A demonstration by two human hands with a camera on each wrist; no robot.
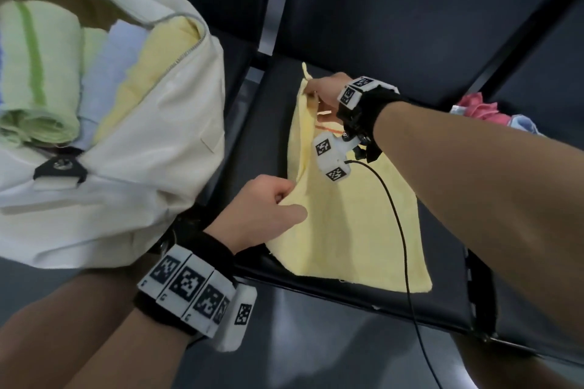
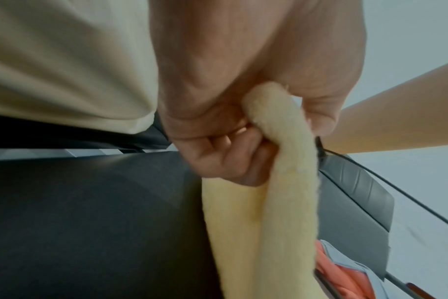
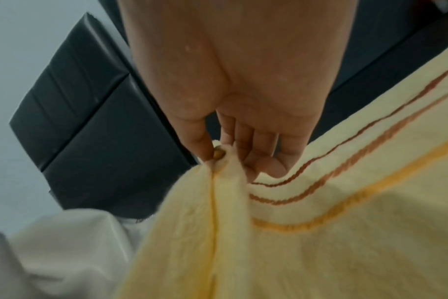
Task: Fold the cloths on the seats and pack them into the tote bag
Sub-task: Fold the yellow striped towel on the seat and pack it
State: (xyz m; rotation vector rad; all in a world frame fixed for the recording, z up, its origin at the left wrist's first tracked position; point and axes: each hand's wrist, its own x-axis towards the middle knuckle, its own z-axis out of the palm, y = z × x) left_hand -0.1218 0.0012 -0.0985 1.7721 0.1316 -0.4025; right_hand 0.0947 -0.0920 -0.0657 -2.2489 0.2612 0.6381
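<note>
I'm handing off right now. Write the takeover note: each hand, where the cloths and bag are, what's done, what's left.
Left hand grips the near part of the yellow cloth's raised left edge; right hand pinches its far corner.
The cloth lies partly on the black seat.
Tote bag on the left already holds several folded cloths.
Left: finish this fold, pack it, then the pink and blue cloths on the right seat.

I see a row of dark seats (image 1: 259,142): a cream tote bag (image 1: 132,167) on the left seat, a yellow cloth (image 1: 354,230) reaching the middle seat's front edge, crumpled cloths (image 1: 483,110) on the right one.
</note>
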